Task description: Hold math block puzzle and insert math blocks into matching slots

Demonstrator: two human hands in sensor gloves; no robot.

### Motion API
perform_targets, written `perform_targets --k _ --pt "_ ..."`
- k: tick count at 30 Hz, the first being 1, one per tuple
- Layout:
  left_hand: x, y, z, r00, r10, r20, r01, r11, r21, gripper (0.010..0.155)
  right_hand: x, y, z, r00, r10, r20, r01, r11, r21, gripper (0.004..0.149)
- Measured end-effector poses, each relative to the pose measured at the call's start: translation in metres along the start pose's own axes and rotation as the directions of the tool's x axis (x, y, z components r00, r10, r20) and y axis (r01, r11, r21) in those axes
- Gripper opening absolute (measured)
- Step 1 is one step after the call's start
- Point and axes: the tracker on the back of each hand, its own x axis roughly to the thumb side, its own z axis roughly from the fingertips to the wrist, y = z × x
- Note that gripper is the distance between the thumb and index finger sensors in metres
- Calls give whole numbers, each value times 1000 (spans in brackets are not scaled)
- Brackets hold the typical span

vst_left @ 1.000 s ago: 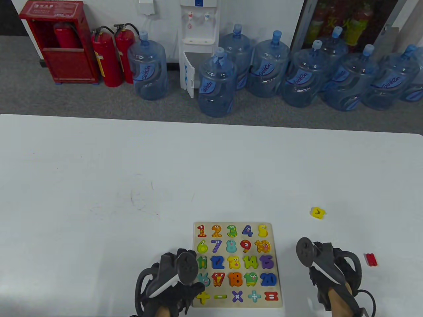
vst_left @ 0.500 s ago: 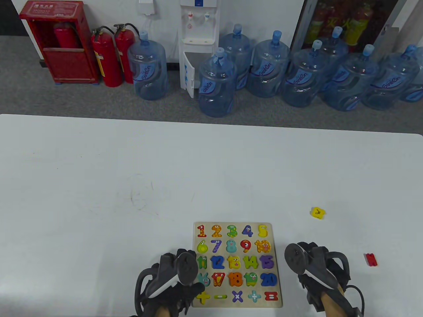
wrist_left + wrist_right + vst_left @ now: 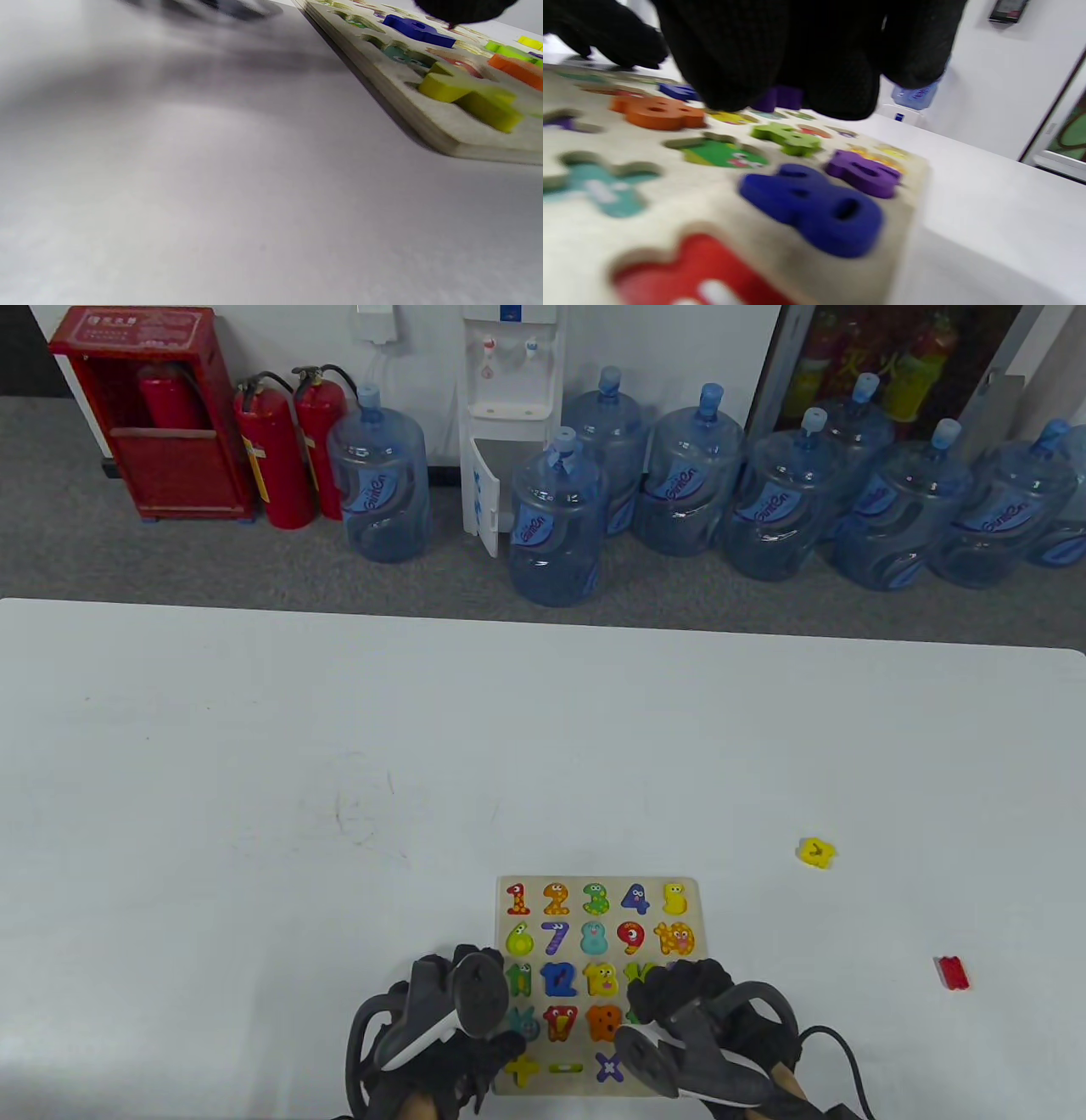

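Note:
The wooden puzzle board [image 3: 594, 881] lies at the table's near edge, with coloured numbers and signs in its slots. My left hand [image 3: 492, 976] rests on the board's left edge; one fingertip [image 3: 462, 8] shows over the board [image 3: 441, 127] in the left wrist view. My right hand [image 3: 679, 988] is over the board's lower right part and hides several pieces. In the right wrist view its fingers [image 3: 734, 55] hang just above the board [image 3: 746, 250], over the blue 20 [image 3: 814, 209] and purple 15 [image 3: 863, 173]. A loose yellow block [image 3: 816, 852] and a loose red block [image 3: 951, 972] lie to the right.
The white table [image 3: 339, 780] stretches far behind and left of the board. Beyond its far edge stand water bottles [image 3: 556, 521], a dispenser [image 3: 506, 415] and fire extinguishers [image 3: 271, 453] on the floor.
My right hand has moved left from the bare table beside the board to over the board's lower right part. The left hand, the board and both loose blocks have not moved.

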Motion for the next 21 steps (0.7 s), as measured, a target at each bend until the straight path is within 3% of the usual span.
perform_targets --k 10,21 --pt "1 0 0 1000 -1 -1 1 1000 -2 85 34 -4 4 988 -65 137 62 998 29 49" --pt "1 1 0 1000 -2 -3 2 1000 -7 85 48 2 3 988 -10 157 7 1000 21 51"
